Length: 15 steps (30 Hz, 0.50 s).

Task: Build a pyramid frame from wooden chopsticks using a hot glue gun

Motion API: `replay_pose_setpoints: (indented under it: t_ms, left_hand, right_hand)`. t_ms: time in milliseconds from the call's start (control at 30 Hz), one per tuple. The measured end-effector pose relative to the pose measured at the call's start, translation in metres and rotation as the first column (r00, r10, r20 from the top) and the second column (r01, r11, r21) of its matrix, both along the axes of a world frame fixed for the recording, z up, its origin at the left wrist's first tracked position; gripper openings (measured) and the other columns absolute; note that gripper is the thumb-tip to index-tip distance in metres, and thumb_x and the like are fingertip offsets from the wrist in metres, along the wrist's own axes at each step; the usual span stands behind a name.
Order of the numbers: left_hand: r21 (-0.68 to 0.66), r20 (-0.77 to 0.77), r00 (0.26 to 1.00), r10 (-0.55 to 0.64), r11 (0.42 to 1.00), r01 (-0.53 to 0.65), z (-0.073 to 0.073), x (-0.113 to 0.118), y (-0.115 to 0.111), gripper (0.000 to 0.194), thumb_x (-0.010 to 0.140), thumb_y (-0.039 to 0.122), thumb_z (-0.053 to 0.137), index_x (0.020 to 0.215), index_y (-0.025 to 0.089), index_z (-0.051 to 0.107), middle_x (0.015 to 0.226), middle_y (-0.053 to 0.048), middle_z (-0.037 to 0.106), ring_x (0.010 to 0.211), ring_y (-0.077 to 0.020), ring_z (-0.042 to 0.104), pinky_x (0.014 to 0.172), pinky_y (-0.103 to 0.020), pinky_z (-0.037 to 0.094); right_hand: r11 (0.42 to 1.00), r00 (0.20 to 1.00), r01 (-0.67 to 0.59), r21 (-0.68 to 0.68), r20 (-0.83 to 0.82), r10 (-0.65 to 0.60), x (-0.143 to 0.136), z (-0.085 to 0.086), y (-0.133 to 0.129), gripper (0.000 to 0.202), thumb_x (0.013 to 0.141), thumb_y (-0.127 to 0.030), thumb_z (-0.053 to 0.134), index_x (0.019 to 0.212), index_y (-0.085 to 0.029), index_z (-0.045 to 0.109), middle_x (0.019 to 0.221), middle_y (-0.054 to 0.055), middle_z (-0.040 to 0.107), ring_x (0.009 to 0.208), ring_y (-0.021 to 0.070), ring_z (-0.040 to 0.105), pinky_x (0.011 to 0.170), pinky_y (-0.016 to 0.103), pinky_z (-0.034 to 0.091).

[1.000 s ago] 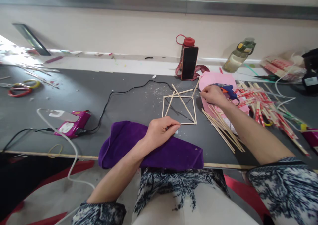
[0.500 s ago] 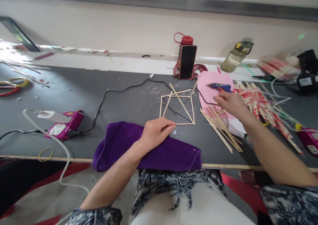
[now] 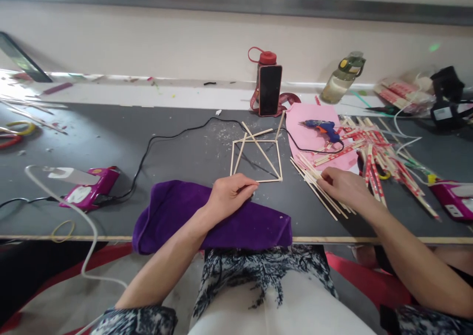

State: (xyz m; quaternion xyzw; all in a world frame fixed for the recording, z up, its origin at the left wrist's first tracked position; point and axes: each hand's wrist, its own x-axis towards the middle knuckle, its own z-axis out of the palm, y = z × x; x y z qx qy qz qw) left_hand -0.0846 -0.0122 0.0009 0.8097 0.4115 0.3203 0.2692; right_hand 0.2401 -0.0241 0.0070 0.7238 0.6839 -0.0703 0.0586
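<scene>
My left hand (image 3: pixel 232 192) rests on a folded purple cloth (image 3: pixel 170 212), thumb and fingers pinched on the near-left side of a frame of thin wooden sticks (image 3: pixel 280 160). The frame has a square base, with several sticks rising or leaning from its corners. My right hand (image 3: pixel 342 187) is over a small pile of loose wooden sticks (image 3: pixel 314 189), its fingers curled closed against them. Whether a stick is between those fingers is hidden. A blue glue gun (image 3: pixel 321 127) lies on a pink sheet (image 3: pixel 295 120) beyond that hand.
Red-and-white wrapped chopsticks (image 3: pixel 395 160) lie to the right. A black cord (image 3: pixel 177 134) runs across the grey table to a magenta power block (image 3: pixel 90 189). Behind the frame, a phone (image 3: pixel 270 91) leans on a red-capped bottle (image 3: pixel 268 57); another bottle (image 3: pixel 338 81) stands farther right.
My right hand has let go of the glue gun on the pink sheet and moved nearer, down to the loose sticks. My left hand keeps its pinch on the frame. The view has shifted slightly.
</scene>
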Motion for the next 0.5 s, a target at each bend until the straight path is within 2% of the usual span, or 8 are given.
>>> replay_pose_setpoints:
  t_ms: [133,333,500]
  left_hand:
    - [0.003,0.006,1.000,0.018,1.000,-0.019,0.001,-0.001,0.001,0.017,0.085,0.029,0.056,0.088,0.021,0.071,0.081,-0.001,0.071,0.073,-0.0100,0.064,0.068,-0.020,0.047]
    - [0.005,0.007,1.000,0.003,1.000,-0.004,0.000,-0.001,0.000,0.018,0.086,0.029,0.055,0.088,0.022,0.071,0.081,-0.001,0.071,0.074,-0.0105,0.065,0.068,-0.020,0.047]
    - [-0.003,0.005,1.000,0.005,1.000,-0.005,-0.002,-0.003,-0.001,0.018,0.086,0.029,0.055,0.089,0.022,0.071,0.082,-0.001,0.071,0.076,-0.0109,0.065,0.069,-0.020,0.047]
  right_hand:
    - [0.999,0.999,-0.024,0.022,-0.023,0.024,-0.009,-0.002,-0.012,0.041,0.082,-0.059,0.042,0.089,-0.022,0.059,0.080,0.003,0.066,0.073,0.0195,0.061,0.053,0.026,0.026]
    - [0.989,0.987,-0.147,0.026,0.068,0.145,-0.026,-0.007,-0.022,0.022,0.085,-0.037,0.042,0.085,-0.020,0.056,0.085,0.005,0.065,0.072,0.0187,0.060,0.052,0.027,0.023]
    - [0.989,0.983,-0.146,-0.006,0.114,0.146,-0.025,-0.006,-0.026,0.024,0.085,-0.029,0.041,0.103,-0.019,0.055,0.095,0.007,0.067,0.075,0.0200,0.063,0.052,0.028,0.022]
